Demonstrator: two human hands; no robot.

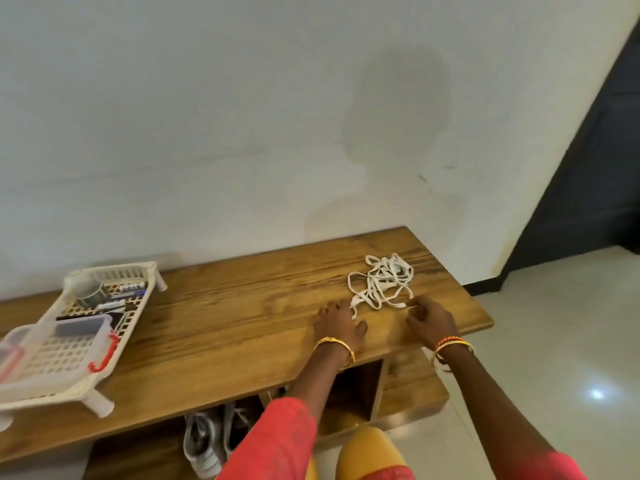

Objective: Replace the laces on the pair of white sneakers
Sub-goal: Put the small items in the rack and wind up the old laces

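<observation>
A tangle of white laces [382, 280] lies on the right part of a wooden bench top [221, 327]. My left hand [341, 323] rests flat on the wood, its fingertips touching the near end of the laces. My right hand [431, 320] is curled at the near right edge of the tangle, its fingertips pinching a lace strand. On the shelf under the bench, a pair of white sneakers [207, 441] stands, partly hidden by the bench top and my left sleeve.
A white plastic basket [86, 341] with a clear lidded box, a tin and small packs sits on the bench's left end. A white wall rises behind. Pale tiled floor [554, 358] lies to the right, with a dark doorway beyond.
</observation>
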